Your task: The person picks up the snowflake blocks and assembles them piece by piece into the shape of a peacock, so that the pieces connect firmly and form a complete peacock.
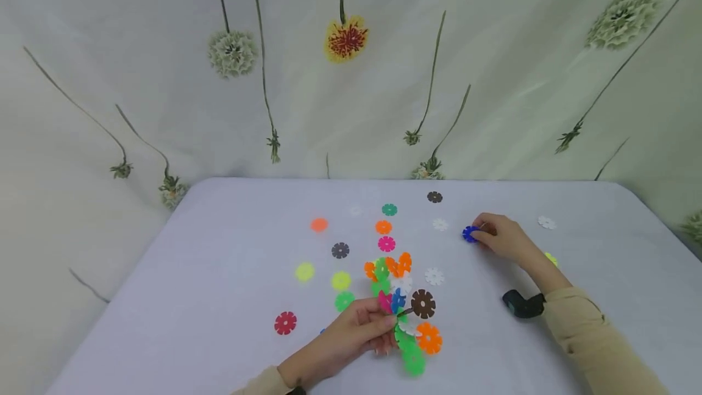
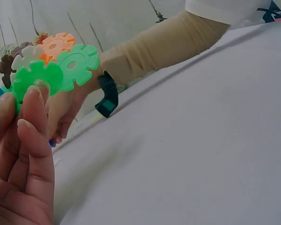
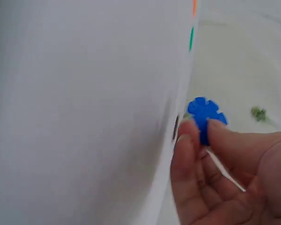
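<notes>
My left hand (image 1: 353,328) grips a cluster of notched plastic discs (image 1: 414,359) joined at their slots, in green, orange, white, brown, blue and pink. In the left wrist view, thumb and fingers pinch a green disc (image 2: 37,75) of that cluster; an orange disc (image 2: 58,46) stands behind it. Off to the right, my right hand (image 1: 504,238) pinches a single blue disc (image 1: 468,234) between thumb and fingers. The right wrist view shows this blue disc (image 3: 204,108) upright, its lower part covered by the fingertips.
Loose discs lie about the white table (image 1: 192,297): a red disc (image 1: 285,323) left of the left hand, a dark grey disc (image 1: 340,250), a pink disc (image 1: 386,244), a brown disc (image 1: 434,197) near the back edge. A flower-patterned cloth (image 1: 164,47) hangs behind.
</notes>
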The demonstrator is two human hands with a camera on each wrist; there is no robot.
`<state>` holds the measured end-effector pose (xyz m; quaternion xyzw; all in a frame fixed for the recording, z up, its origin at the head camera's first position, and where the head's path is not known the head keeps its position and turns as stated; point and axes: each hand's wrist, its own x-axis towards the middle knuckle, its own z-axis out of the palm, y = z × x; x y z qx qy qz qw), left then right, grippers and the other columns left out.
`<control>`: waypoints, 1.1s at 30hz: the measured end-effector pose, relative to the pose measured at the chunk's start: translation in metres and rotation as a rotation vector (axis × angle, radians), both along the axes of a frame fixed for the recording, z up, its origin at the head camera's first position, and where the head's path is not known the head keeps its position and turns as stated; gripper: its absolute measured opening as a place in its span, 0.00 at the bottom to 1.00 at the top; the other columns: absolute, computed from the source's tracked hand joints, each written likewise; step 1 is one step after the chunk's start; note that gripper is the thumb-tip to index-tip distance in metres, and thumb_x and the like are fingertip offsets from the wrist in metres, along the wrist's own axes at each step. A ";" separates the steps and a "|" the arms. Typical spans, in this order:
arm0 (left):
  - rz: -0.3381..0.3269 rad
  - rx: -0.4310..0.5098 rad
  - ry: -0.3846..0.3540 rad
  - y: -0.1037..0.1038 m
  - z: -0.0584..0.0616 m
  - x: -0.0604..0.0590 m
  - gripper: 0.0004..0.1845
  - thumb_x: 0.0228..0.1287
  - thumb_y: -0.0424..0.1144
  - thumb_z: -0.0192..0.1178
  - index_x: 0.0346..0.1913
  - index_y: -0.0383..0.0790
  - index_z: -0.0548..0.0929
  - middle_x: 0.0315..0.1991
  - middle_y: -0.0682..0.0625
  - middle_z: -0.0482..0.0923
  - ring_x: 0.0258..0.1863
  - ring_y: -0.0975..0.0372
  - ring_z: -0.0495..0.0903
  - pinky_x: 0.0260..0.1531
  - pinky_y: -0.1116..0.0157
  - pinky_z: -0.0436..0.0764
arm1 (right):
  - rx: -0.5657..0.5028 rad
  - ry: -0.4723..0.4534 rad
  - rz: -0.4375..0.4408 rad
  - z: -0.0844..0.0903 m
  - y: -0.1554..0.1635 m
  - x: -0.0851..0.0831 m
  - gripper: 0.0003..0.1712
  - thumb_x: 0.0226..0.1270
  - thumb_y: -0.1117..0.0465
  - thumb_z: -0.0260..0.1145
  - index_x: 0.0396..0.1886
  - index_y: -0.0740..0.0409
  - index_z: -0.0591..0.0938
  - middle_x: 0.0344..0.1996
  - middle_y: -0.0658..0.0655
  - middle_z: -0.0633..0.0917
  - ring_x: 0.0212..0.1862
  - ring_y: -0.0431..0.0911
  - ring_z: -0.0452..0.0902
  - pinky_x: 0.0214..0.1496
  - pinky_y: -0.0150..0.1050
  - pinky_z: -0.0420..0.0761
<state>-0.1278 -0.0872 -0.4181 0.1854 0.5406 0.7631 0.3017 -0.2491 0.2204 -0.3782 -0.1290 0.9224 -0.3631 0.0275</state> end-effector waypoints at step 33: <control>-0.053 0.029 -0.006 0.000 0.001 -0.001 0.07 0.68 0.37 0.55 0.36 0.36 0.79 0.27 0.51 0.81 0.24 0.66 0.79 0.29 0.72 0.78 | -0.515 0.271 0.384 0.008 -0.071 0.089 0.10 0.60 0.79 0.60 0.37 0.66 0.82 0.27 0.55 0.84 0.28 0.44 0.80 0.34 0.36 0.82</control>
